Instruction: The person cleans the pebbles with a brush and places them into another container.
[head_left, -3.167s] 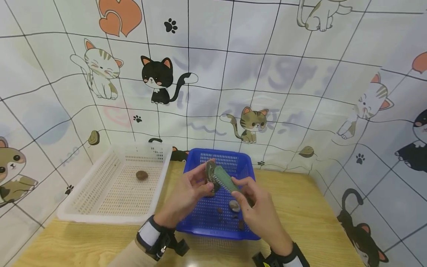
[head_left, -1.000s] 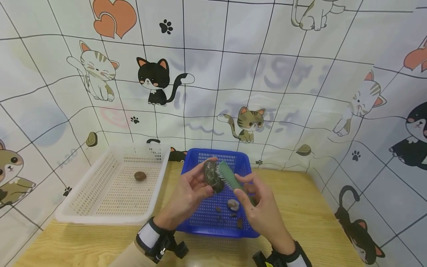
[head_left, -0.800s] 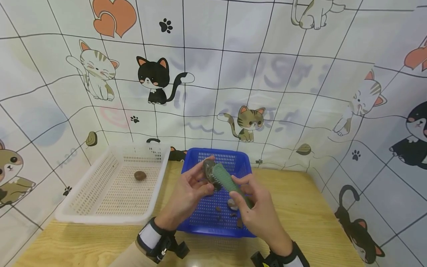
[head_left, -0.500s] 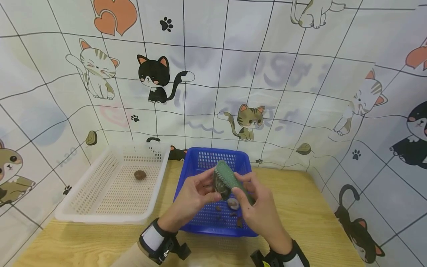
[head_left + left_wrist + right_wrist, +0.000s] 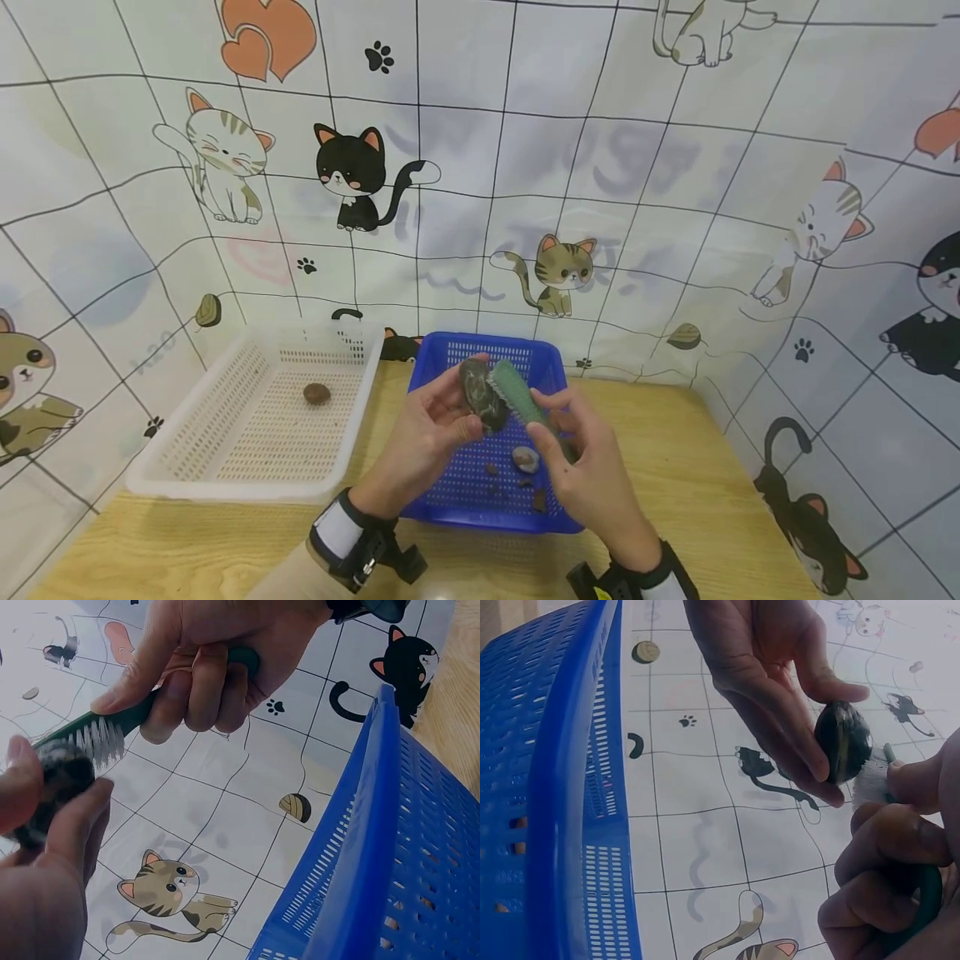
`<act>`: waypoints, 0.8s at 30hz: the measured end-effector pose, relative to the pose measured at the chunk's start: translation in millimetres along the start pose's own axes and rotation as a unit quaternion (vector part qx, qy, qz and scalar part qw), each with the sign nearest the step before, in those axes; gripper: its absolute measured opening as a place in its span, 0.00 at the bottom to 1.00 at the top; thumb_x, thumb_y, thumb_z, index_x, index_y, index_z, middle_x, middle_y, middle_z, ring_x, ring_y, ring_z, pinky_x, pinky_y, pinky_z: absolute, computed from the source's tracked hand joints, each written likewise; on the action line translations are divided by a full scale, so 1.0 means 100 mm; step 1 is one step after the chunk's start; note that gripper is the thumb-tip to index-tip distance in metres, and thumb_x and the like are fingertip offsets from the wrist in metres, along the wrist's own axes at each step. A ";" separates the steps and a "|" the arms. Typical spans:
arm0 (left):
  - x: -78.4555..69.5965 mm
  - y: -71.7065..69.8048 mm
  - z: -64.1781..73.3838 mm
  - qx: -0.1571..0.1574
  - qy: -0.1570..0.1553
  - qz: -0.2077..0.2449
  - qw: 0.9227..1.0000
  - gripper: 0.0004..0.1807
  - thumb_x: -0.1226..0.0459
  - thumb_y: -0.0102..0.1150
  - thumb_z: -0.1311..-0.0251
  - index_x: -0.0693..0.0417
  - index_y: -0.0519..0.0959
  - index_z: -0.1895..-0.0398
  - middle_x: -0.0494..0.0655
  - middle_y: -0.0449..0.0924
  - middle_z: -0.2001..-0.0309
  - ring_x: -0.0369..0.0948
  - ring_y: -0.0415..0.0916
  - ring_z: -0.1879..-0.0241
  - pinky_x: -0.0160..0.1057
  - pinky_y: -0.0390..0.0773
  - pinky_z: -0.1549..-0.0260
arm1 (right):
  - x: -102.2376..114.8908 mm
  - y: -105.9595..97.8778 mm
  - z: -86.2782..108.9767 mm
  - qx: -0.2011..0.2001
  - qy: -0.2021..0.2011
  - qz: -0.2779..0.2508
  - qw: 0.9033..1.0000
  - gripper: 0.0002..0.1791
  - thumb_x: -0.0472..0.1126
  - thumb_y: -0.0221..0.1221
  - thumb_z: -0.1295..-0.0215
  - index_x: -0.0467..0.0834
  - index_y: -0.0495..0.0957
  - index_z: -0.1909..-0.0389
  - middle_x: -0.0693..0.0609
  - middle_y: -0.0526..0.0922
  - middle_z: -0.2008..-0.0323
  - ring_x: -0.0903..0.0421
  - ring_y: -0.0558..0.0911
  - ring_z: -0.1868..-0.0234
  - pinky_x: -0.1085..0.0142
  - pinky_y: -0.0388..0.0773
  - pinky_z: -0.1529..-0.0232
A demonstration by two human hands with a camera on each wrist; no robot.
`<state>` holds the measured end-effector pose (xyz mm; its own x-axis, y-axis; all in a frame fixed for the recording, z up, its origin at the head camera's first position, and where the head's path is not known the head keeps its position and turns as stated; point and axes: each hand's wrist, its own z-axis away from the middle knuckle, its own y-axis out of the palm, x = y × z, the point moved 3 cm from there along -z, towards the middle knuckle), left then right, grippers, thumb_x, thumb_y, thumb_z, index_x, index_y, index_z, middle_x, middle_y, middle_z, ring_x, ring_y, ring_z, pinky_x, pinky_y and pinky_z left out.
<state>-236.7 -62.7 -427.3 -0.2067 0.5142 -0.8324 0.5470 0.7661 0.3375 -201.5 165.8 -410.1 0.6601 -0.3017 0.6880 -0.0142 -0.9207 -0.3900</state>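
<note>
A dark, mottled stone (image 5: 483, 394) with pale streaks is held up over the blue basket by my left hand (image 5: 423, 437), thumb on one side and fingers on the other. My right hand (image 5: 588, 467) grips a green brush (image 5: 517, 393), its white bristles turned toward the stone. In the left wrist view the bristles (image 5: 101, 742) are right at the upper side of the stone (image 5: 64, 780). The right wrist view has the bristles (image 5: 871, 784) against the lower right of the stone (image 5: 844, 742), with my curled fingers around the green handle (image 5: 928, 900).
The blue perforated basket (image 5: 442, 508) stands below my hands, with a pale grey stone (image 5: 525, 459) and several small brown pieces (image 5: 539, 500) inside. To its left is a white perforated basket (image 5: 225, 487) with one brown stone (image 5: 317, 394). Both are on a wooden table (image 5: 660, 467) before a cat-patterned wall covering.
The brush passes back and forth over the stone, covering much of it half a second ago and lying more to its right now. My left hand has shifted slightly left with the stone.
</note>
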 end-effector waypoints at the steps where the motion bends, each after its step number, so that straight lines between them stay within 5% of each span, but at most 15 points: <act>1: 0.01 0.00 0.00 -0.012 -0.005 -0.002 1.000 0.51 0.58 0.82 0.28 0.57 0.66 0.08 0.42 0.90 0.28 0.38 0.91 0.35 0.34 0.93 0.37 | 0.00 0.01 0.00 0.000 -0.008 0.002 1.000 0.11 0.27 0.63 0.15 0.38 0.78 0.40 0.25 0.87 0.30 0.60 0.94 0.52 0.69 0.84 0.75; 8: 0.04 -0.03 0.01 -0.084 -0.051 -0.049 0.994 0.47 0.65 0.81 0.27 0.51 0.69 0.09 0.51 0.87 0.25 0.38 0.93 0.38 0.35 0.94 0.42 | 0.05 0.08 0.01 0.012 -0.051 0.035 0.998 0.14 0.24 0.67 0.20 0.36 0.78 0.40 0.28 0.91 0.37 0.57 0.97 0.56 0.70 0.95 0.61; 12: 0.04 0.00 0.00 -0.061 -0.070 -0.087 0.992 0.45 0.71 0.76 0.25 0.52 0.68 0.08 0.63 0.82 0.20 0.37 0.93 0.36 0.37 0.94 0.36 | 0.06 0.08 -0.01 0.009 -0.061 0.044 0.997 0.14 0.24 0.67 0.20 0.36 0.78 0.40 0.28 0.91 0.35 0.54 0.98 0.56 0.70 0.96 0.58; 16: 0.05 0.04 -0.01 -0.014 -0.077 -0.110 0.991 0.46 0.72 0.74 0.23 0.57 0.65 0.07 0.68 0.79 0.19 0.39 0.93 0.36 0.36 0.93 0.37 | 0.02 0.01 -0.03 -0.003 -0.033 0.038 0.999 0.12 0.26 0.65 0.17 0.36 0.78 0.39 0.28 0.88 0.30 0.61 0.94 0.56 0.71 0.87 0.73; 20: 0.03 0.07 0.00 0.016 -0.067 -0.093 0.993 0.49 0.63 0.80 0.26 0.58 0.65 0.08 0.67 0.81 0.20 0.41 0.93 0.35 0.35 0.94 0.38 | -0.03 -0.07 -0.03 -0.018 0.015 0.022 0.999 0.11 0.29 0.63 0.14 0.39 0.80 0.38 0.31 0.87 0.26 0.64 0.93 0.42 0.68 0.80 0.77; 24: 0.00 0.06 0.00 0.017 -0.026 -0.053 0.998 0.53 0.53 0.84 0.30 0.59 0.66 0.08 0.59 0.86 0.23 0.41 0.92 0.33 0.35 0.94 0.37 | -0.02 -0.10 -0.04 -0.001 0.017 0.001 1.000 0.10 0.29 0.63 0.14 0.39 0.79 0.39 0.30 0.89 0.31 0.61 0.94 0.44 0.67 0.83 0.73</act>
<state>-233.4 -57.8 -425.5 -0.2232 0.4094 -0.8846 0.5509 0.8017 0.2320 -206.2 174.3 -405.4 0.6338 -0.3123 0.7076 -0.0180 -0.9206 -0.3901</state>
